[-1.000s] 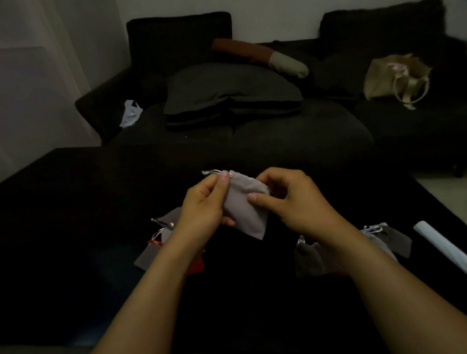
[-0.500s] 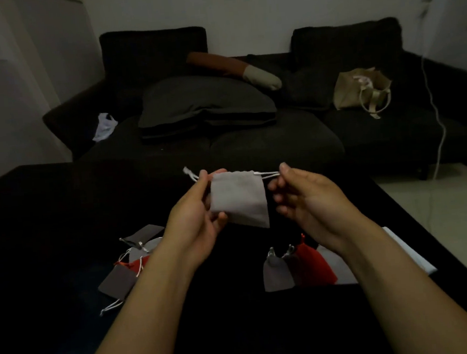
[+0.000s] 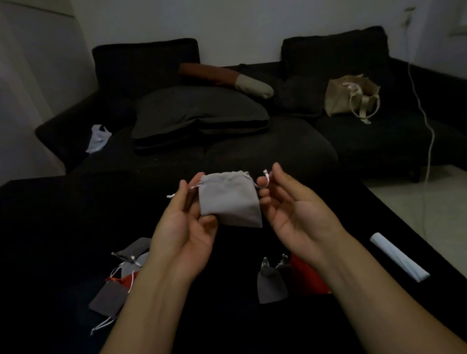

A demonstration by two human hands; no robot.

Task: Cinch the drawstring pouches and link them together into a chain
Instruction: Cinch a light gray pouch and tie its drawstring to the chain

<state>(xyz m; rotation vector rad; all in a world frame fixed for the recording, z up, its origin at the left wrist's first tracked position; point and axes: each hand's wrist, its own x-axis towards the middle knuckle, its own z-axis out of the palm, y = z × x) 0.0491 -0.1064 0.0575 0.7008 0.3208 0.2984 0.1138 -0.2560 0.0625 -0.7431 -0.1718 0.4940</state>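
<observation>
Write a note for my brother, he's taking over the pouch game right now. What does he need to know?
Left hand pinches the left drawstring; right hand pinches the right drawstring.
The light grey pouch hangs between them above the black table, its mouth partly gathered.
Pouches on the left, their cords loose; on the right, cinched ones bunched together.
Left: finish cinching this one, link it on, then do the left pile.

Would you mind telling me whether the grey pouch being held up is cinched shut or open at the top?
Partly cinched: the grey pouch has its top edge gathered and puckered, narrower than its body.
</observation>
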